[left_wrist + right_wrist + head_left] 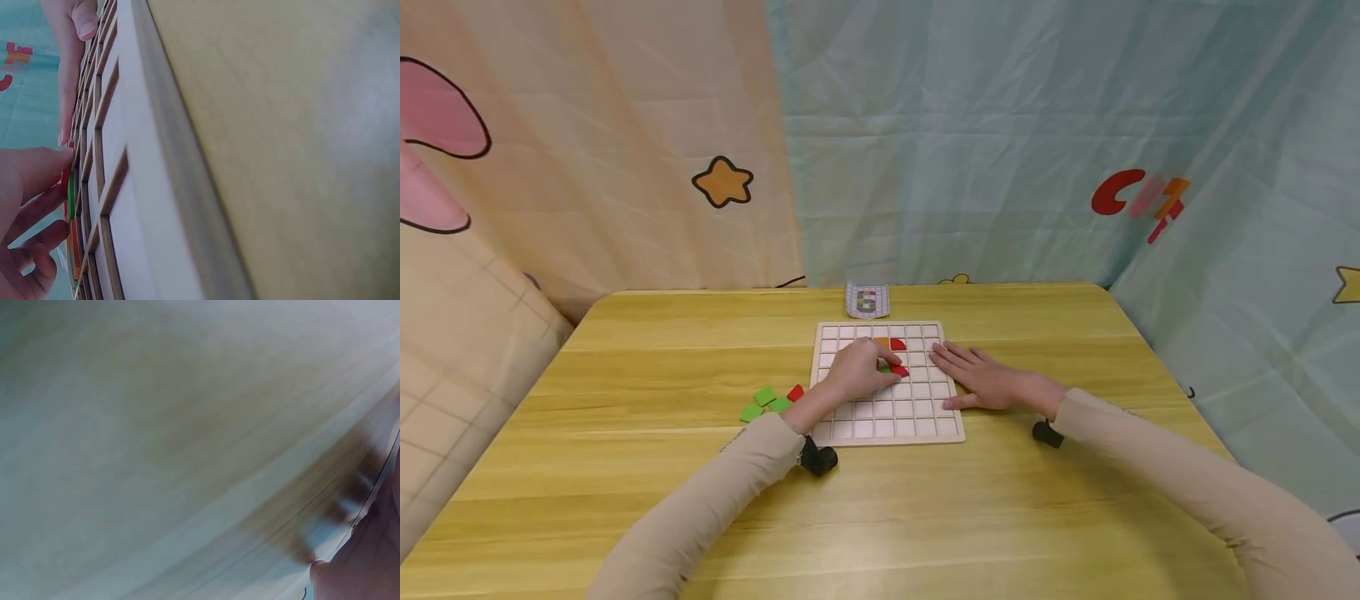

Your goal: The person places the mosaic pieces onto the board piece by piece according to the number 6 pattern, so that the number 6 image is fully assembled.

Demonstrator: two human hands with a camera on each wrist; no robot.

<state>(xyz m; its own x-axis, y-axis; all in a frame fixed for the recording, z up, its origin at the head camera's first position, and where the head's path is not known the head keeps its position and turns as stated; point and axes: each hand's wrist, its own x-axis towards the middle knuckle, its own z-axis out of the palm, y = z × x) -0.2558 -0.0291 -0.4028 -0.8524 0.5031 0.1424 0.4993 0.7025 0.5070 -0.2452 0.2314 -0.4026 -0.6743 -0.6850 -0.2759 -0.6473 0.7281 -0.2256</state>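
Note:
A white board with a wooden grid lies on the table. Over its middle, my left hand pinches a red tile with a rounded corner between thumb and finger, down at the grid. Beside that tile sits a green tile, partly covered by the fingers. Farther up the board, an orange tile and another red rounded tile lie in the grid. My right hand rests with straight, spread fingers on the board's right edge. In the left wrist view, the pinched red tile shows at the fingertips.
Loose green tiles and a red tile lie left of the board, near the left forearm. A small card with a coloured grid pattern stands behind the board. Curtains hang beyond the table's far edge.

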